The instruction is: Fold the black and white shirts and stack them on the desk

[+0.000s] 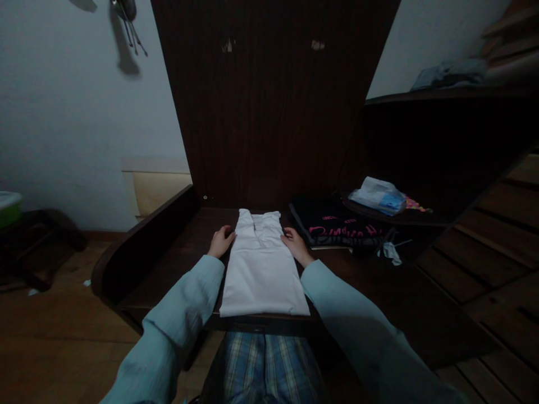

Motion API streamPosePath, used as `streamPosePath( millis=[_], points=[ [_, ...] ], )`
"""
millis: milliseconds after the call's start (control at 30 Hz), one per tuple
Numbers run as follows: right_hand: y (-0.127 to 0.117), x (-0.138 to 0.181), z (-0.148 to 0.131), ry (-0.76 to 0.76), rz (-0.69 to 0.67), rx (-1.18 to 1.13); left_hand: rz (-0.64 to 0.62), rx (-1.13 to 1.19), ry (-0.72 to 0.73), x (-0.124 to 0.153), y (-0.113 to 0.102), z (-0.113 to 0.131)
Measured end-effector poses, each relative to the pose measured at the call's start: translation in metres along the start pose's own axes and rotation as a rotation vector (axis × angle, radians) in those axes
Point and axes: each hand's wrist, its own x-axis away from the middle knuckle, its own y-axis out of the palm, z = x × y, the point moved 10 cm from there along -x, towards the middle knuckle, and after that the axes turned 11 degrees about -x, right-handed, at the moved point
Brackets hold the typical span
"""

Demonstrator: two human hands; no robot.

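Observation:
A white garment, folded into a long narrow strip, lies flat on a dark wooden desk straight in front of me, its collar end pointing away. My left hand rests at the garment's upper left edge, fingers curled against the cloth. At the upper right edge my right hand touches the cloth with its fingers stretched along it. Both arms are in light blue sleeves.
A folded black garment with pink lettering lies to the right of the white one. Behind it a crumpled plastic bag sits on a low shelf. A dark wooden panel rises behind the desk. A raised side rail borders the desk's left.

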Motion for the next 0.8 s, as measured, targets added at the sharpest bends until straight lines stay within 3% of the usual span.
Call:
streamPosePath(
  millis=[133,300,400,533,633,733,800],
  points=[
    [0.014,-0.025,0.004,0.089,-0.059,-0.02,-0.053,-0.015,0.029,-0.012,0.019,0.016],
    [0.02,-0.034,0.006,0.138,-0.13,-0.066,-0.096,-0.053,0.108,-0.012,0.029,0.033],
    [0.019,-0.03,0.006,0.161,-0.207,-0.094,-0.241,0.082,0.057,-0.009,0.035,0.027],
    [0.03,-0.019,0.012,0.288,-0.408,-0.125,-0.448,0.35,-0.111,0.002,0.044,0.01],
    [0.028,-0.019,0.012,0.293,-0.346,-0.107,-0.365,0.404,-0.192,0.001,0.039,-0.001],
    [0.022,-0.026,0.002,0.151,-0.186,-0.045,-0.181,0.347,-0.137,-0.009,0.03,-0.001],
    [0.025,-0.027,-0.004,0.07,-0.139,0.031,-0.13,0.351,-0.082,-0.014,0.032,0.004]
  ],
)
